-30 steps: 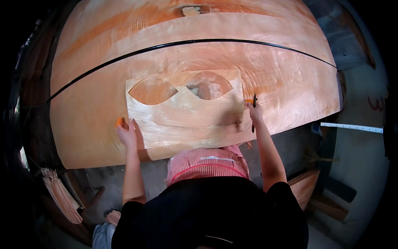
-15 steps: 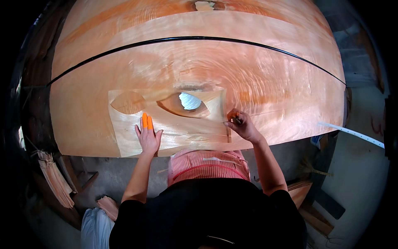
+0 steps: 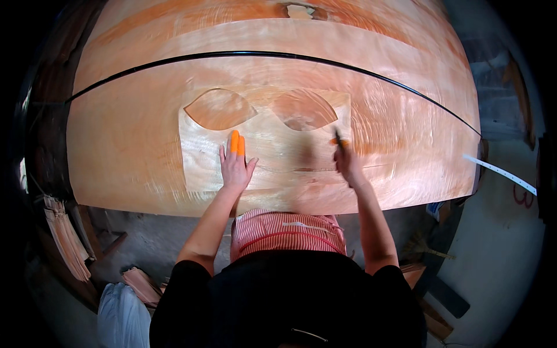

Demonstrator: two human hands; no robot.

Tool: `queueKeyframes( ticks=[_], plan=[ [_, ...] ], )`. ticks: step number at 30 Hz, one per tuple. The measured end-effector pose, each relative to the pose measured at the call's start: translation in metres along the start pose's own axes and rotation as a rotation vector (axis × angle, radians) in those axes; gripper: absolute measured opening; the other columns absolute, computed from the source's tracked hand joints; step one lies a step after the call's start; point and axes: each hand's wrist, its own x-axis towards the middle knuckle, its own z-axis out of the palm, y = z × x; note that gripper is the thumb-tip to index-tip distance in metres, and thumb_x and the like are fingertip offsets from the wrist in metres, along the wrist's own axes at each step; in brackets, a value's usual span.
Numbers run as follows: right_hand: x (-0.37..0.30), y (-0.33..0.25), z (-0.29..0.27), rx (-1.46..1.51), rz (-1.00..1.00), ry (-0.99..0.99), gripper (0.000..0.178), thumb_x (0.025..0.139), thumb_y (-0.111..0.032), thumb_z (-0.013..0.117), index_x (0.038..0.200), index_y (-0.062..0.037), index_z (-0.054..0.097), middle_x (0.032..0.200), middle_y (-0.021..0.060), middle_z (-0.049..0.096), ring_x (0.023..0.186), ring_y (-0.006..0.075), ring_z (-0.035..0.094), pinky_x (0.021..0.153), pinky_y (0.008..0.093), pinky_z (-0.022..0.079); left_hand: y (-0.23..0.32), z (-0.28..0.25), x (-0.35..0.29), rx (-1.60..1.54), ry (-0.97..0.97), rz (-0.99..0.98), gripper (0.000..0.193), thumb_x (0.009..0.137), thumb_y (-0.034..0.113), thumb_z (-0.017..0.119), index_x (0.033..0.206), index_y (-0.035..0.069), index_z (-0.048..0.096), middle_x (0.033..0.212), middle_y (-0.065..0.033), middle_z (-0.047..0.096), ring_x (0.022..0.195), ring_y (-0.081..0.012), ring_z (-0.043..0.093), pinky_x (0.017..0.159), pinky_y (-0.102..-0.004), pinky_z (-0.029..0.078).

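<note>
A pale rectangular piece of wood veneer (image 3: 261, 152) with two leaf-shaped cutouts lies on a much larger veneer sheet (image 3: 127, 145). My left hand (image 3: 235, 168) rests on the small piece below its left cutout (image 3: 219, 109), fingers stretched out, two of them in orange covers. Near the piece's right edge, my right hand (image 3: 347, 161) is closed around a small dark knife-like tool (image 3: 340, 139), its tip upward, just below the right cutout (image 3: 304, 109). Motion blurs the tool, so its exact shape is unclear.
A thin black cord or rod (image 3: 278, 55) arcs across the large sheet. A perforated white strip (image 3: 502, 174) reaches the sheet's right edge. Bundled veneer strips (image 3: 67, 238) stand at left, above a white sack (image 3: 125, 316). A broom-like thing (image 3: 426, 248) lies at lower right.
The small veneer piece has shifted away from me and to the right, my left hand along with it. The white gap seen through its right cutout no longer shows. My right hand has risen slightly.
</note>
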Motion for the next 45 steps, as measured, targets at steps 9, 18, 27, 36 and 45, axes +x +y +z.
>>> queueKeyframes(
  ticks=[9, 18, 27, 36, 45],
  plan=[
    [-0.002, 0.018, 0.053, -0.741, -0.251, 0.013, 0.02, 0.085, -0.018, 0.044, 0.099, -0.0057, 0.051, 0.064, 0.0139, 0.055, 0.06, 0.0299, 0.054, 0.055, 0.0371, 0.041, -0.015, -0.001, 0.016, 0.13, 0.0, -0.008, 0.068, 0.075, 0.037, 0.055, 0.126, -0.001, 0.03, 0.135, -0.0144, 0.024, 0.125, -0.0283, 0.021, 0.1, -0.0495, 0.013],
    [0.005, 0.02, 0.062, -0.758, -0.186, -0.014, 0.025, 0.083, -0.015, 0.044, 0.105, -0.0033, 0.048, 0.072, 0.0182, 0.056, 0.064, 0.0302, 0.055, 0.059, 0.0373, 0.042, -0.023, 0.001, 0.024, 0.115, 0.045, -0.113, 0.063, 0.076, 0.034, 0.054, 0.124, -0.001, 0.033, 0.134, -0.0134, 0.025, 0.125, -0.0269, 0.022, 0.101, -0.048, 0.013],
    [-0.035, -0.011, 0.139, -0.806, -0.182, -0.388, 0.053, 0.077, 0.0, 0.039, 0.128, -0.0043, 0.027, 0.083, 0.0168, 0.057, 0.07, 0.0334, 0.056, 0.064, 0.0402, 0.045, -0.044, -0.004, 0.024, 0.1, 0.175, -0.15, 0.044, 0.08, 0.015, 0.046, 0.121, 0.0, 0.038, 0.132, -0.0132, 0.03, 0.121, -0.0286, 0.028, 0.099, -0.048, 0.018],
    [0.023, 0.038, 0.209, -1.048, -0.371, -0.385, 0.031, 0.09, -0.022, 0.028, 0.088, 0.0002, 0.05, 0.072, 0.0212, 0.055, 0.068, 0.0393, 0.052, 0.063, 0.0437, 0.041, -0.046, -0.004, 0.027, 0.126, 0.121, -0.114, 0.042, 0.079, 0.013, 0.045, 0.12, 0.007, 0.041, 0.132, -0.0077, 0.032, 0.124, -0.0232, 0.026, 0.099, -0.0466, 0.017],
    [-0.012, 0.029, 0.157, -1.183, -0.047, -0.351, 0.033, 0.088, -0.026, 0.032, 0.087, -0.0014, 0.054, 0.076, 0.0211, 0.056, 0.076, 0.0375, 0.055, 0.064, 0.0435, 0.044, -0.038, -0.012, 0.032, 0.084, 0.097, -0.138, 0.063, 0.069, 0.037, 0.06, 0.119, 0.003, 0.042, 0.131, -0.0108, 0.033, 0.122, -0.0271, 0.027, 0.098, -0.0491, 0.017]
  ],
)
